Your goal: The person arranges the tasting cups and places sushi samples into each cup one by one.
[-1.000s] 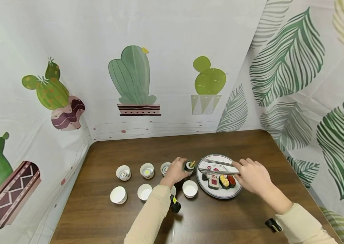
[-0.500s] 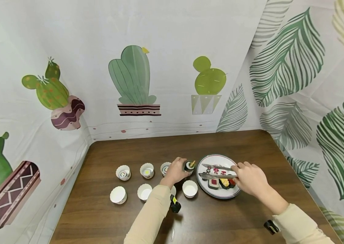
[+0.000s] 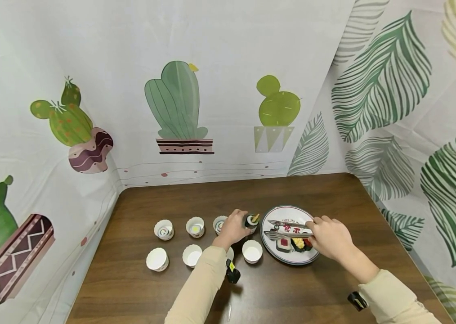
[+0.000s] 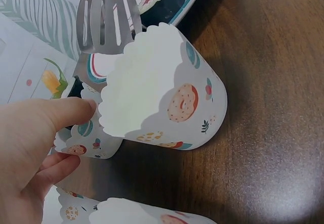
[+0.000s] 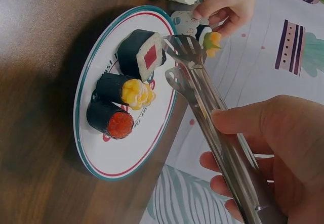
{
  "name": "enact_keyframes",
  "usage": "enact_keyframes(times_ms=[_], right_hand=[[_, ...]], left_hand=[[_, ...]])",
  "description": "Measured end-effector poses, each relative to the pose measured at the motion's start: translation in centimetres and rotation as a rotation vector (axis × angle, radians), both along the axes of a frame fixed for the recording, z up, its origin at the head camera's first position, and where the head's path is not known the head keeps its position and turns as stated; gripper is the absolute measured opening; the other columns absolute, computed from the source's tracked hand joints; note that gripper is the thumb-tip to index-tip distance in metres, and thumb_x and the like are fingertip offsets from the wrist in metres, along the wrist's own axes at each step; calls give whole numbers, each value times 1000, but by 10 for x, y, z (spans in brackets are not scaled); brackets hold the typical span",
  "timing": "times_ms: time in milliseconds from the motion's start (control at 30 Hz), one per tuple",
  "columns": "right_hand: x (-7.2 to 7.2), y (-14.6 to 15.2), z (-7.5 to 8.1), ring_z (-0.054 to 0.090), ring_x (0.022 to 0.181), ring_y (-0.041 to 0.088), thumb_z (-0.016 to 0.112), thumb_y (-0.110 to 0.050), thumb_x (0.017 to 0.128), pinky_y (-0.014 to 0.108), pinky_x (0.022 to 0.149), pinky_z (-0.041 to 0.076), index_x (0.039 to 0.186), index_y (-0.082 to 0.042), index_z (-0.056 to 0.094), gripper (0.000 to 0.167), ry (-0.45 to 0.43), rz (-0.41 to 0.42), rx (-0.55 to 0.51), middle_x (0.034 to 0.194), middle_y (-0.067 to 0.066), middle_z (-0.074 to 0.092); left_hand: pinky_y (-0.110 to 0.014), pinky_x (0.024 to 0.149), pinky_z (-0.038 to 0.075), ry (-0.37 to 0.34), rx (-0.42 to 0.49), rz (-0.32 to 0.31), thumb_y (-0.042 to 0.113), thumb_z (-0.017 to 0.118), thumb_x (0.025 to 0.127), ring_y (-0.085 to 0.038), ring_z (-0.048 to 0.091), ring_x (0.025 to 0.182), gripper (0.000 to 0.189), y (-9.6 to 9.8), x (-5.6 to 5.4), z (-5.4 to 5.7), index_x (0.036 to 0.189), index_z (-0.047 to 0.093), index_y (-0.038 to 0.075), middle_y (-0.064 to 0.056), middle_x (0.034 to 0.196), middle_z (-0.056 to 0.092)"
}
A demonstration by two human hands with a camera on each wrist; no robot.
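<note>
My left hand [image 3: 234,230] pinches the rim of a patterned paper cup [image 4: 88,140] between thumb and fingers. In that cup sits a sushi roll [image 3: 252,220] with a yellow and green piece sticking up. My right hand [image 3: 332,237] grips metal tongs [image 5: 212,118], whose slotted ends stand slightly apart over the left part of the white plate [image 5: 104,161], with nothing seen between them. On the plate lie a sushi roll with a red centre [image 5: 139,55], one topped with yellow corn [image 5: 126,91] and one topped with red roe [image 5: 111,119].
Left of the plate several paper cups stand in two rows. Back-row cups [image 3: 164,230] hold round pieces; the insides of front-row cups [image 3: 252,251] look plain white. My left sleeve [image 3: 199,283] partly covers one front cup. Printed cloth [image 3: 228,112] hangs behind the brown table [image 3: 195,198].
The tongs have come nearer to me over the plate and their two ends have drawn closer together. My right hand has shifted slightly left. The left hand stays on the cup.
</note>
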State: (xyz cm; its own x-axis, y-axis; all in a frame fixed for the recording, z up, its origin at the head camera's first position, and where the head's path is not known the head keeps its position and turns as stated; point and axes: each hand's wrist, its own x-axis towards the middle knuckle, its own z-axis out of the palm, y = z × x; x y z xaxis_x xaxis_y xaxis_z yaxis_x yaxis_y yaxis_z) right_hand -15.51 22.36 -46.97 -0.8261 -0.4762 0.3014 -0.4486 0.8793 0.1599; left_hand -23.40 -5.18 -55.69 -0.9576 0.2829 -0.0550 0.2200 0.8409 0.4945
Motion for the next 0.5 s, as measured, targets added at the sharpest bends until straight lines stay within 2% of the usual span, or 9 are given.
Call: enact_keyframes(times_ms=[500], right_hand=[[-6,-6,-3,53,59,25,73,-20,63,37,51,44,75,-9,63,20,4,-3,2,67,5,58]], left_hand=[[-40,84,48,13,-4,-4,25,74,75,-25,57,107,60,0,1,1,129,52,10,-10,126,51]])
